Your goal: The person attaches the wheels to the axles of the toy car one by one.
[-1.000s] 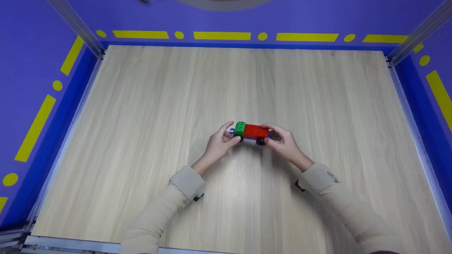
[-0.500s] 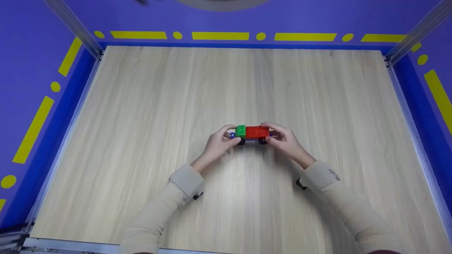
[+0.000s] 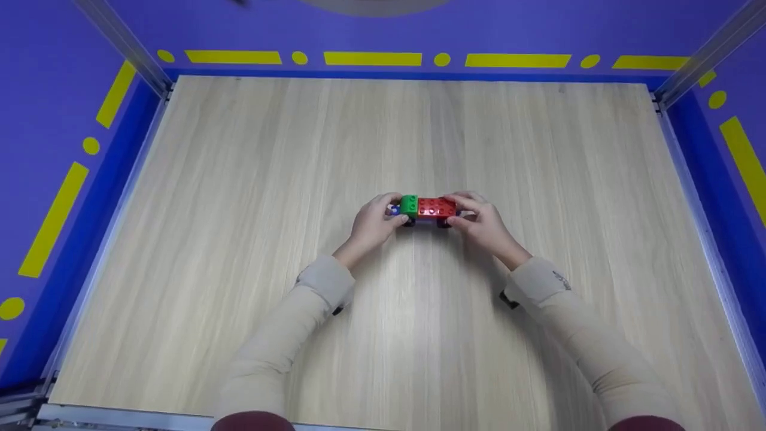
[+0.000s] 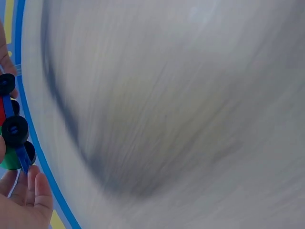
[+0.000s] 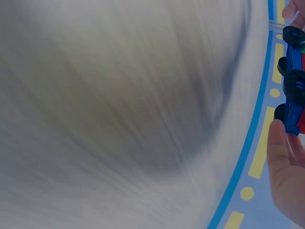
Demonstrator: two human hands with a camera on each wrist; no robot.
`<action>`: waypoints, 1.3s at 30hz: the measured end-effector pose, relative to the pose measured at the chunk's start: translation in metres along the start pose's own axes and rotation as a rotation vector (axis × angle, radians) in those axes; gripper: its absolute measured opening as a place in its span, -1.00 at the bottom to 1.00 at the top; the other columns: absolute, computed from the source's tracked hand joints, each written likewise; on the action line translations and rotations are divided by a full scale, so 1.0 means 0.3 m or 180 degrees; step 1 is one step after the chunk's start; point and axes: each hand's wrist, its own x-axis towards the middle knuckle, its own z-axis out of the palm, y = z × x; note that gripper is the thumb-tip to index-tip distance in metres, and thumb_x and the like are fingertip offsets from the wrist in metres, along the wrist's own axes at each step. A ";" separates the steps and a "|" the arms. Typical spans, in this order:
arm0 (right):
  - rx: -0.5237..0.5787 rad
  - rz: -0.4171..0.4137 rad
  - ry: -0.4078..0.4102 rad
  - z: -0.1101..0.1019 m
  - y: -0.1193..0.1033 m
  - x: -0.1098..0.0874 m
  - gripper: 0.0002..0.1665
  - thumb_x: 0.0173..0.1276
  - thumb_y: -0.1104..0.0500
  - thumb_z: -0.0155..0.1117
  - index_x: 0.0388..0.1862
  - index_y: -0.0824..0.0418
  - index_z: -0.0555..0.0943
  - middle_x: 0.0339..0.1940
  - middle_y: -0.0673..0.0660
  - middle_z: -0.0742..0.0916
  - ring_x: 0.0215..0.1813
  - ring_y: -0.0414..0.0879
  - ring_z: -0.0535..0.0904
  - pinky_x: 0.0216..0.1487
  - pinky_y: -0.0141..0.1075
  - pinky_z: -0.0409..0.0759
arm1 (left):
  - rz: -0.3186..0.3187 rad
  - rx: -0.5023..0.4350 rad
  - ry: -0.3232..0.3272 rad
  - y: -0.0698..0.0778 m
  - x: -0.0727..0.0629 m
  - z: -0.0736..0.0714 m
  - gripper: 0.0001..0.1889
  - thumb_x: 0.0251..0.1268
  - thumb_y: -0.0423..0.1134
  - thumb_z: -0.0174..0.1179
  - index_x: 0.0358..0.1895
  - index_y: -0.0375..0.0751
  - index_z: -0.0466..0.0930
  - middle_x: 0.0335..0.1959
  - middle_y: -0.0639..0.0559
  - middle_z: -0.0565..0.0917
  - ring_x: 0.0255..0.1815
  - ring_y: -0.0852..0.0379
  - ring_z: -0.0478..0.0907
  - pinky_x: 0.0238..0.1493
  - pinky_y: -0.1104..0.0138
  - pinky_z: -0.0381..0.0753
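Note:
A small toy truck of building bricks [image 3: 435, 207] is held between both hands near the middle of the table. It has a green front brick [image 3: 409, 205], a red studded brick behind it, a blue base and black wheels [image 4: 15, 130]. My left hand [image 3: 372, 224] grips the green end, thumb on the near side and fingers on the far side. The red end is pinched by my right hand [image 3: 486, 226] in the same way. Blue couplings stick out at both ends, partly covered by fingers. In the right wrist view the blue base [image 5: 294, 112] and wheels show from below.
A wood-grain table top [image 3: 269, 149] spreads around the hands. Blue walls with yellow dashes and dots [image 3: 372, 58] enclose its back and sides. A metal rail [image 3: 119, 413] runs along the front edge.
Both hands have carried the truck slightly away from the body. Its top has tipped toward the camera, so the red studs now show more clearly.

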 end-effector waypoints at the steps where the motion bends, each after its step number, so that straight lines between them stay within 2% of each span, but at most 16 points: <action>1: -0.0030 0.0024 0.0016 -0.001 0.000 0.010 -0.50 0.15 0.27 0.20 0.13 0.16 0.46 0.14 0.17 0.42 0.09 0.00 0.42 -0.01 -0.30 0.49 | 0.0011 0.0080 0.0010 0.003 0.011 -0.002 -0.54 0.13 -0.17 0.16 0.15 -0.06 0.37 0.06 0.02 0.49 -0.03 0.12 0.45 -0.01 0.30 0.42; 4: -0.0095 0.0092 0.0064 -0.001 0.001 0.040 -0.50 0.16 0.28 0.20 0.13 0.17 0.45 0.11 0.18 0.40 0.09 0.02 0.43 0.03 -0.21 0.48 | 0.0085 0.0326 0.0059 0.009 0.045 -0.010 -0.53 0.13 -0.17 0.15 0.16 -0.02 0.36 0.08 0.02 0.49 0.03 0.10 0.43 0.06 0.27 0.38; 8: -0.0076 0.0185 0.0111 0.001 0.004 0.082 -0.48 0.16 0.33 0.18 0.15 0.19 0.44 0.09 0.18 0.41 0.11 0.04 0.44 0.06 -0.19 0.46 | 0.0181 0.0565 0.0114 0.008 0.090 -0.017 -0.53 0.14 -0.18 0.15 0.17 -0.03 0.36 0.10 0.01 0.49 0.07 0.06 0.40 0.11 0.25 0.34; 15: -0.0183 0.0314 0.0145 0.014 0.020 0.135 -0.47 0.15 0.36 0.17 0.16 0.19 0.43 0.12 0.18 0.44 0.13 0.04 0.43 -0.01 -0.22 0.49 | 0.0130 0.0866 0.0056 -0.013 0.139 -0.009 -0.53 0.16 -0.18 0.13 0.18 -0.03 0.35 0.12 0.00 0.48 0.10 0.05 0.39 0.13 0.23 0.34; 24: -0.0406 0.0326 0.0132 0.040 0.041 0.155 -0.48 0.13 0.39 0.18 0.13 0.22 0.45 0.10 0.20 0.49 0.10 0.05 0.46 0.06 -0.20 0.46 | 0.0017 0.0937 0.0042 -0.042 0.153 0.013 -0.56 0.16 -0.20 0.13 0.15 -0.06 0.37 0.11 -0.01 0.48 0.12 0.08 0.38 0.16 0.26 0.32; 29: -0.0554 0.0339 0.0116 0.050 0.047 0.156 -0.46 0.12 0.39 0.19 0.14 0.22 0.44 0.10 0.22 0.50 0.09 0.05 0.48 0.07 -0.19 0.45 | 0.0009 0.0872 0.0058 -0.054 0.153 0.017 -0.57 0.16 -0.21 0.13 0.14 -0.06 0.38 0.10 -0.01 0.49 0.12 0.08 0.39 0.16 0.27 0.32; 39: -0.0699 0.0219 0.0170 0.056 0.049 0.157 -0.48 0.12 0.39 0.19 0.12 0.22 0.45 0.06 0.22 0.54 0.06 0.06 0.49 0.07 -0.17 0.43 | 0.0001 0.0876 0.0070 -0.054 0.142 0.010 -0.56 0.16 -0.18 0.13 0.15 -0.01 0.36 0.09 0.00 0.48 0.13 0.07 0.39 0.14 0.26 0.34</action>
